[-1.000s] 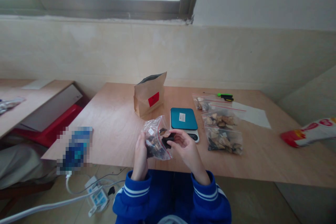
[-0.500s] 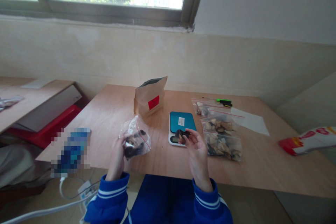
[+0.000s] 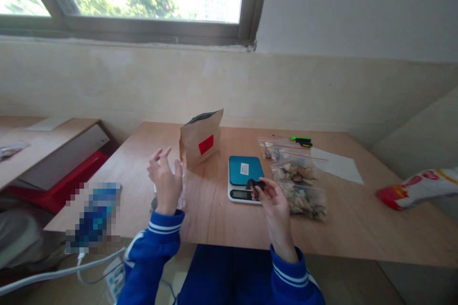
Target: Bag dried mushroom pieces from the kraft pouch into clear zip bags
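Observation:
Between the fingertips of my right hand is a dark, curled dried piece, perhaps a dried mushroom. It is above the front edge of a kitchen scale with a blue top and a small display. My left hand is raised with its fingers apart and holds nothing. Behind that hand a clear zip bag lies on the table, mostly hidden. A brown paper pouch with a red label stands upright, its top open, beyond the left hand.
Several zip bags of dried pieces lie right of the scale. Behind them are a white paper sheet and a green-and-black tool. A red-and-white packet lies at the far right. A pixelated phone-like object with a cable is at the left edge.
My left hand has let go of the clear bag, which now lies on the table, and its fingers have spread. The right hand still holds the dark piece near the scale.

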A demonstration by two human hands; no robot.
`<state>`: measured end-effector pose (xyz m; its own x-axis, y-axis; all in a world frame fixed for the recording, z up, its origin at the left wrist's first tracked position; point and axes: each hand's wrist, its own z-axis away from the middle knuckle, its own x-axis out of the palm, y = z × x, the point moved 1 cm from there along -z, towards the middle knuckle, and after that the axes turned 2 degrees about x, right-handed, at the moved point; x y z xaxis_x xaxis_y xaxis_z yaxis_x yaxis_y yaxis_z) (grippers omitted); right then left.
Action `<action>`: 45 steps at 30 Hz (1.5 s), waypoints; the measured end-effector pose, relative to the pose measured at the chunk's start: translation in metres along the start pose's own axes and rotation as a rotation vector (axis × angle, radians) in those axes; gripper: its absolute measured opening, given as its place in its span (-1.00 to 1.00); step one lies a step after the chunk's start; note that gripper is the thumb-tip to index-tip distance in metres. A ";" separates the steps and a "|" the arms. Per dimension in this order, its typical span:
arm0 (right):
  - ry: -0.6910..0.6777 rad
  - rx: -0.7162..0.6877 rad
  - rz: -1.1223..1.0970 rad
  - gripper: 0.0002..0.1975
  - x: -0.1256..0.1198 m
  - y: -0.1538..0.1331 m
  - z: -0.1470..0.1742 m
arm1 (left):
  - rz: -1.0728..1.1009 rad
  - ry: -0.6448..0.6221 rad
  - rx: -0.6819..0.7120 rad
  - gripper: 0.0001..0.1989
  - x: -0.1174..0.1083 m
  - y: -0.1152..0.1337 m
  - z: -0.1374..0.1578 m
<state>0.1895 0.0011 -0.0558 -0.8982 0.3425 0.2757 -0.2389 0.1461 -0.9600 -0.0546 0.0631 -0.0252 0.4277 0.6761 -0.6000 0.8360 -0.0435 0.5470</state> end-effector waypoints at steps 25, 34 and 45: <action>-0.575 -0.352 0.225 -0.76 0.052 -0.059 -0.048 | 0.437 -0.281 0.505 -0.81 0.006 0.045 0.010; -0.734 -0.562 0.432 -0.92 0.072 -0.070 -0.066 | 0.469 -0.369 0.561 -0.84 -0.008 0.034 0.018; -0.793 -0.792 0.632 -0.73 0.069 -0.077 -0.054 | 0.505 -0.402 0.444 -0.85 -0.014 0.023 0.021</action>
<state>0.1657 0.0642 0.0404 -0.8125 -0.0486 -0.5809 0.3448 0.7635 -0.5461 -0.0343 0.0375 -0.0162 0.8136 0.1810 -0.5525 0.5297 -0.6226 0.5760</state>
